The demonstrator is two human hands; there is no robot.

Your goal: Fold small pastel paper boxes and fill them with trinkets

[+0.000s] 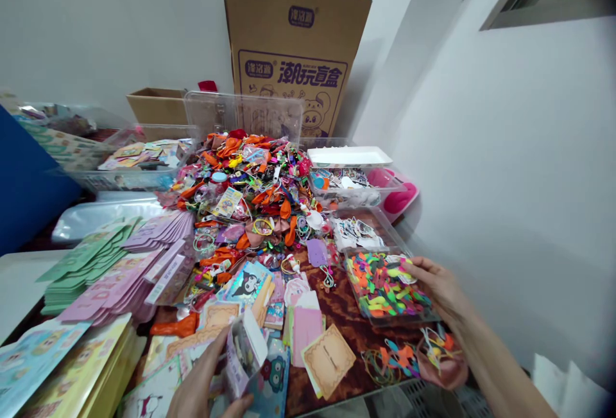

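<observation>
My left hand (202, 373) is wrapped round a small purple-and-white paper box (243, 360) at the lower middle. The box's top is open and its white flap is raised; small items show inside, too dim to name. On the right, my right hand (436, 283) reaches over a clear plastic tray (392, 320) full of small neon-coloured pieces (385, 280). Its thumb and fingers come together at the tray's right side, by a pale printed piece; what they pinch is unclear. Beneath the left hand lie cards and a blue cartoon sheet (273, 383).
A big heap of small toys and balloons (260, 180) fills the middle. Flattened green and pink boxes (115, 277) are stacked left, yellow ones (91, 366) nearer. A large carton (293, 39) stands behind. Sticker bins (351, 187) sit back right, near the wall (505, 148).
</observation>
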